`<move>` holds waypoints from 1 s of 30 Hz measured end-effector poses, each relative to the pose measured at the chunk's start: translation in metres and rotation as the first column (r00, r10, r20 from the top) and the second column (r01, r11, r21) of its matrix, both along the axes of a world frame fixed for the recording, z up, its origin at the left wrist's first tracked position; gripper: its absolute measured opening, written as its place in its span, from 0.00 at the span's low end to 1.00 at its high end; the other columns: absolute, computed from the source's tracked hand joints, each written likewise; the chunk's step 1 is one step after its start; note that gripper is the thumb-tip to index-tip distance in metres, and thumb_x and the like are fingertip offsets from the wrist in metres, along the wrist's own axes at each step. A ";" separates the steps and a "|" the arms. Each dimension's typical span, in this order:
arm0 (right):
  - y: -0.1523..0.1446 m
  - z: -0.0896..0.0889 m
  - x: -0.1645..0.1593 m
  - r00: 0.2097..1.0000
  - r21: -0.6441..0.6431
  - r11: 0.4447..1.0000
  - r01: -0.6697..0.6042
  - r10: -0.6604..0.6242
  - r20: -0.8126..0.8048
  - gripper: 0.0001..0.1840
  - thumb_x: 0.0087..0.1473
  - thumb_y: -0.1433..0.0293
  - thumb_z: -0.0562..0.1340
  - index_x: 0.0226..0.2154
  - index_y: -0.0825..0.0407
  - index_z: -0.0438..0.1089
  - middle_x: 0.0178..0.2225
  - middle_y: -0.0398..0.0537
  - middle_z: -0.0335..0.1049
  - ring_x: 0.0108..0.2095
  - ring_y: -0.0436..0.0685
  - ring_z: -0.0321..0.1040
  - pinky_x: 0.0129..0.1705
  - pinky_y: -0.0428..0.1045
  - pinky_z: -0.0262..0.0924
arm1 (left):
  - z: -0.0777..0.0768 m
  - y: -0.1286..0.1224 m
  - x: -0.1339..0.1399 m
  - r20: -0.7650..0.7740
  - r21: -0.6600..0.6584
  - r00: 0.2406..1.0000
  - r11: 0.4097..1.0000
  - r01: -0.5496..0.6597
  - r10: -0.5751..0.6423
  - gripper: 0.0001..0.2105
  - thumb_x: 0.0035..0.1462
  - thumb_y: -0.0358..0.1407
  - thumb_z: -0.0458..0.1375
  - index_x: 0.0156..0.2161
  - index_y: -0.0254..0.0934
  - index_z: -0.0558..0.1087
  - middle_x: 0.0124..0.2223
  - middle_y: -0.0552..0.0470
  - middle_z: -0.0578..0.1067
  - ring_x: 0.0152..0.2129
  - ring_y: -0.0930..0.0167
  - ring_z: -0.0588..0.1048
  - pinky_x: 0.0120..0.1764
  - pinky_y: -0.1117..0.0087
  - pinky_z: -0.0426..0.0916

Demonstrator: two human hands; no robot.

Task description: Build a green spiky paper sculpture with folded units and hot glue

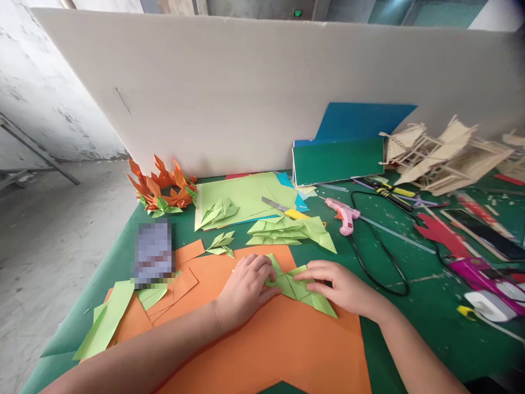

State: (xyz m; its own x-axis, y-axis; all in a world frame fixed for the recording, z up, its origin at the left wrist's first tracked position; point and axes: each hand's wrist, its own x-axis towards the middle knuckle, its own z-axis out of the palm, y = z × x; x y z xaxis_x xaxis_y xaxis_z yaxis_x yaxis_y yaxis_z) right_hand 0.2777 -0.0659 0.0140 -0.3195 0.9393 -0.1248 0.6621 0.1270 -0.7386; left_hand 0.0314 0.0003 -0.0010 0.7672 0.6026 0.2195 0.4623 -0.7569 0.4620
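A light green folded paper piece with crossing creases lies on a large orange sheet. The curled fingers of my left hand grip its left part and hide some of it. From the other side, my right hand holds the upper right part between thumb and fingers. Just beyond my hands is a stack of similar green folded pieces. A small leaf-like green piece and a larger layered one stand to the left of the stack.
An orange paper ring with points stands at the far left corner. A yellow-handled cutter rests on green sheets. To the right are a pink glue gun with its cord, a phone and wooden stick models.
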 end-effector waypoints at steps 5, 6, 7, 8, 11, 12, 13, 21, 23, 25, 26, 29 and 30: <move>-0.001 -0.003 0.001 1.000 0.010 1.000 -0.004 0.004 0.001 0.15 0.62 0.66 0.56 0.47 0.41 0.74 0.36 0.45 0.69 0.35 0.54 0.67 0.35 0.48 0.60 | 0.004 -0.001 0.000 0.003 -0.008 1.000 1.000 -0.007 0.007 0.07 0.59 0.39 0.60 0.38 0.38 0.68 0.41 0.49 0.72 0.40 0.65 0.70 0.44 0.61 0.67; -0.001 -0.003 0.001 1.000 0.015 1.000 -0.005 0.005 -0.003 0.15 0.62 0.66 0.56 0.48 0.41 0.74 0.38 0.46 0.70 0.36 0.54 0.67 0.36 0.48 0.61 | 0.003 -0.001 0.000 0.005 -0.006 1.000 1.000 -0.008 0.008 0.07 0.59 0.39 0.60 0.38 0.38 0.68 0.41 0.49 0.72 0.40 0.65 0.70 0.44 0.61 0.67; -0.001 -0.003 0.001 1.000 0.019 1.000 -0.005 0.005 -0.007 0.15 0.62 0.66 0.56 0.48 0.40 0.74 0.39 0.46 0.70 0.38 0.55 0.67 0.37 0.48 0.61 | 0.003 -0.001 0.000 0.009 -0.002 1.000 1.000 -0.010 0.010 0.07 0.59 0.39 0.60 0.38 0.38 0.68 0.41 0.49 0.72 0.40 0.65 0.70 0.44 0.61 0.67; -0.002 -0.003 0.000 1.000 0.019 1.000 -0.006 0.006 -0.009 0.15 0.62 0.65 0.56 0.48 0.40 0.74 0.40 0.46 0.71 0.38 0.55 0.67 0.37 0.48 0.61 | 0.002 -0.001 0.000 0.012 0.002 1.000 1.000 -0.011 0.011 0.07 0.59 0.39 0.60 0.38 0.38 0.68 0.42 0.49 0.72 0.40 0.65 0.70 0.44 0.61 0.66; -0.002 -0.001 -0.002 1.000 0.010 1.000 -0.007 0.007 -0.011 0.15 0.62 0.66 0.56 0.48 0.39 0.74 0.39 0.45 0.71 0.36 0.54 0.68 0.36 0.48 0.61 | -0.001 0.000 0.000 0.022 0.015 1.000 1.000 -0.018 0.017 0.08 0.58 0.39 0.60 0.39 0.38 0.68 0.43 0.49 0.71 0.41 0.64 0.70 0.44 0.61 0.66; -0.002 0.000 -0.002 1.000 0.009 1.000 -0.009 0.009 -0.013 0.15 0.62 0.66 0.56 0.49 0.40 0.74 0.39 0.45 0.71 0.35 0.53 0.67 0.35 0.48 0.61 | -0.001 0.000 0.000 0.024 0.019 1.000 1.000 -0.018 0.018 0.08 0.58 0.39 0.60 0.39 0.38 0.68 0.43 0.48 0.71 0.41 0.64 0.70 0.44 0.61 0.66; -0.002 0.000 -0.003 1.000 0.011 1.000 -0.012 0.012 -0.015 0.15 0.62 0.66 0.57 0.49 0.40 0.74 0.39 0.45 0.71 0.35 0.53 0.68 0.35 0.48 0.61 | -0.002 0.000 0.000 0.025 0.023 1.000 1.000 -0.017 0.016 0.08 0.58 0.39 0.60 0.39 0.38 0.68 0.43 0.49 0.71 0.41 0.64 0.70 0.44 0.61 0.66; -0.002 -0.003 -0.004 0.999 0.035 0.999 -0.023 0.024 -0.023 0.15 0.62 0.66 0.57 0.48 0.41 0.74 0.41 0.46 0.71 0.39 0.54 0.68 0.38 0.48 0.62 | -0.002 -0.001 -0.001 0.018 0.021 1.000 0.999 -0.025 0.025 0.09 0.58 0.39 0.61 0.38 0.38 0.68 0.41 0.49 0.71 0.40 0.65 0.70 0.43 0.62 0.65; -0.002 -0.003 -0.004 1.000 0.036 0.999 -0.023 0.024 -0.020 0.15 0.62 0.67 0.57 0.49 0.41 0.73 0.41 0.46 0.71 0.40 0.54 0.68 0.38 0.47 0.62 | -0.002 -0.001 0.000 0.023 0.021 0.999 0.999 -0.030 0.030 0.09 0.57 0.39 0.61 0.38 0.38 0.68 0.41 0.50 0.72 0.40 0.65 0.70 0.43 0.62 0.65; -0.002 -0.002 -0.005 0.999 0.034 0.999 -0.026 0.027 -0.018 0.15 0.62 0.67 0.57 0.48 0.41 0.73 0.40 0.46 0.71 0.39 0.54 0.67 0.37 0.47 0.61 | -0.002 0.000 0.000 0.026 0.022 0.999 0.999 -0.035 0.034 0.09 0.57 0.39 0.61 0.38 0.38 0.68 0.41 0.50 0.72 0.40 0.65 0.70 0.42 0.62 0.65; -0.002 -0.002 -0.005 0.999 0.034 0.999 -0.029 0.030 -0.019 0.15 0.62 0.67 0.57 0.48 0.41 0.73 0.39 0.46 0.71 0.38 0.54 0.67 0.37 0.47 0.61 | -0.001 0.000 0.000 0.023 0.020 0.999 0.999 -0.035 0.034 0.09 0.57 0.39 0.61 0.38 0.38 0.68 0.41 0.50 0.72 0.40 0.65 0.70 0.42 0.62 0.65; -0.001 0.000 -0.006 0.999 0.046 0.998 -0.039 0.040 -0.015 0.15 0.63 0.67 0.56 0.48 0.42 0.74 0.36 0.45 0.70 0.36 0.53 0.67 0.36 0.47 0.60 | -0.001 0.000 0.001 0.010 0.010 0.999 0.999 -0.036 0.036 0.08 0.57 0.39 0.61 0.38 0.38 0.69 0.41 0.50 0.72 0.40 0.65 0.70 0.42 0.62 0.65; -0.001 0.000 -0.006 0.999 0.053 0.998 -0.045 0.045 -0.009 0.14 0.63 0.67 0.56 0.47 0.42 0.74 0.35 0.45 0.69 0.35 0.53 0.67 0.35 0.47 0.59 | 0.000 0.001 0.001 0.006 0.008 0.999 0.999 -0.033 0.033 0.08 0.57 0.39 0.61 0.38 0.38 0.69 0.41 0.50 0.72 0.40 0.65 0.70 0.43 0.61 0.65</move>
State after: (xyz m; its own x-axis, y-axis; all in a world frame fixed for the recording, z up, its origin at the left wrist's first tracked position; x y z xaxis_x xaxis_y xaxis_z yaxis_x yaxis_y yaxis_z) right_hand 0.2720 -0.0669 0.0141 -0.3626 0.9292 -0.0719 0.6473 0.1956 -0.7367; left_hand 0.0327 0.0010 -0.0014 0.7456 0.6261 0.2285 0.4848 -0.7447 0.4587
